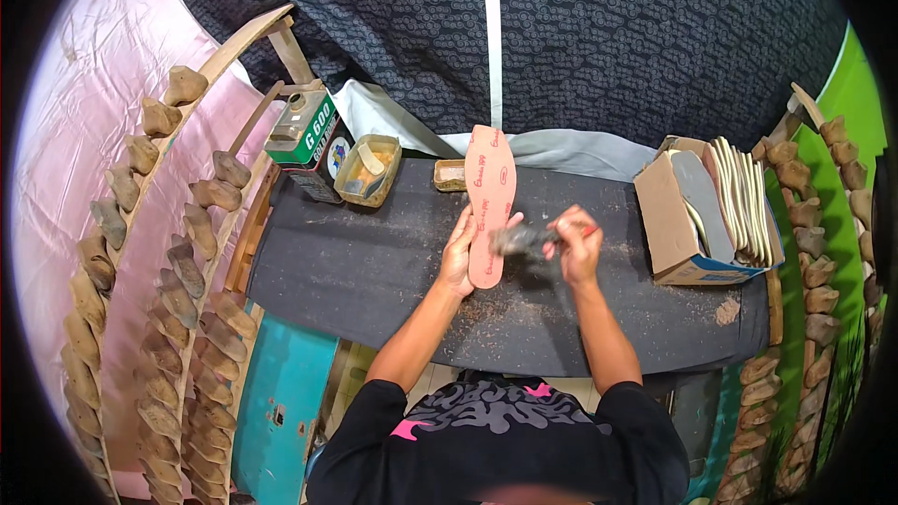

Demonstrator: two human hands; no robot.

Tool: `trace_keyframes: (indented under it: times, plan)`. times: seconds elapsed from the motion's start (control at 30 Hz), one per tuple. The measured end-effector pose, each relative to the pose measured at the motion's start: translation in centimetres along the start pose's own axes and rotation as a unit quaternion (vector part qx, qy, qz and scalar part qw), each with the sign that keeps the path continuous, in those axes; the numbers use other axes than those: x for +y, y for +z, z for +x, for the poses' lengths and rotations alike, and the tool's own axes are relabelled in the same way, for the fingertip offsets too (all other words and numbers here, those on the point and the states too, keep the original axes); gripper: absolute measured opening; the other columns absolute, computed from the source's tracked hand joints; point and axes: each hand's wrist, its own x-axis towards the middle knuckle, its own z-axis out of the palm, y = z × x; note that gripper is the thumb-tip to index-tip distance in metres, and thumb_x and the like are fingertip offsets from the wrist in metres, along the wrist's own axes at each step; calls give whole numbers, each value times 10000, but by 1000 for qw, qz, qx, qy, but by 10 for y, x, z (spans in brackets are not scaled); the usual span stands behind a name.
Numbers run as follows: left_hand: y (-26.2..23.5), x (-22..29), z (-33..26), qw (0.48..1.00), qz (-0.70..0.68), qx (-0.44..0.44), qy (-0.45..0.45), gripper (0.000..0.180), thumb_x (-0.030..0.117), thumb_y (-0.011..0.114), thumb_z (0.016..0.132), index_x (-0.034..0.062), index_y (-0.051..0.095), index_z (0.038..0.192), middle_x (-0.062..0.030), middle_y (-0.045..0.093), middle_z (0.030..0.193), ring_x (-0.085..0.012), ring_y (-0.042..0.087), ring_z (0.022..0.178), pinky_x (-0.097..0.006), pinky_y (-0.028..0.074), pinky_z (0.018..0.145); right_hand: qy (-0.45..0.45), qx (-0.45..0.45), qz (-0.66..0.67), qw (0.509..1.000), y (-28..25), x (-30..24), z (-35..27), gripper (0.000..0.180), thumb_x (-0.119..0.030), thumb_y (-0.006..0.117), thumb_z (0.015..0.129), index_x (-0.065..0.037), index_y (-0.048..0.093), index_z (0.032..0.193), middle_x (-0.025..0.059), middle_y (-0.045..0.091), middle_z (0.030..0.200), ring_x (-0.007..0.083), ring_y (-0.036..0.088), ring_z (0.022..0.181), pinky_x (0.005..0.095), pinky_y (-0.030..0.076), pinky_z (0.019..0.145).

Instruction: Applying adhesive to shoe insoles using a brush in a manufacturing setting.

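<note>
My left hand [456, 254] is closed around a long salmon-pink shoe insole [490, 187] with red print, holding it upright above the black-covered table. Its thumb side lies along the left edge, and fingertips show past the right edge. My right hand [575, 241] grips what looks like a brush [524, 242], dark grey and smeared by motion, with a bit of red at the handle end by my fingers. The brush's blurred head is over the lower part of the insole; whether it touches cannot be made out.
On the dark tabletop [374, 266], crumbs lie scattered. A metal can [307, 142], a cut-open container [369, 171] and a small box [450, 175] stand at the back left. A cardboard box [675, 220] of insoles is right. Racks of wooden shoe lasts [178, 295] flank both sides.
</note>
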Motion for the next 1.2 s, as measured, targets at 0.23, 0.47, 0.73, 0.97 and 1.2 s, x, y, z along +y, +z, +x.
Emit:
trace_keyframes:
  times: [0.23, 0.47, 0.73, 0.97, 1.2]
  plan:
    - [-6, -7, -10, 999, 17, 16, -30, 440, 259, 393, 981, 92, 271, 1369, -183, 421, 1344, -407, 457, 1208, -516, 428, 978, -12, 10, 17, 1000, 3, 5, 3, 98, -32, 532, 877, 36, 568, 816, 120, 574, 791, 181, 589, 522, 262, 479, 416]
    - [-10, -15, -20, 989, 89, -27, -114, 411, 216, 482, 948, 98, 322, 1307, -210, 471, 1263, -371, 548, 1102, -524, 517, 838, -158, 156, 21, 975, 1, -10, 47, 88, -50, 527, 891, 25, 566, 866, 124, 600, 838, 193, 604, 574, 289, 496, 472]
    - [-29, -1, -24, 996, 60, 21, -69, 419, 197, 369, 987, 149, 246, 1384, -181, 446, 1321, -343, 523, 1150, -566, 484, 877, 11, -2, -23, 1000, 7, 19, -18, 111, -46, 527, 872, 24, 565, 796, 117, 564, 771, 186, 582, 510, 268, 471, 399]
    - [-34, 13, -25, 997, 48, 50, -22, 419, 175, 332, 992, 143, 243, 1399, -159, 431, 1347, -356, 497, 1181, -552, 439, 948, 31, 38, -2, 999, 17, 30, -15, 107, -54, 526, 880, 25, 555, 813, 116, 569, 797, 185, 583, 519, 262, 473, 413]
    - [-69, 51, -29, 995, 19, 80, 53, 413, 207, 352, 987, 132, 269, 1385, -146, 400, 1378, -399, 424, 1245, -493, 373, 1027, 73, 17, 10, 997, 56, 75, -34, 118, -86, 553, 880, 20, 549, 829, 121, 568, 823, 212, 599, 540, 285, 492, 427]
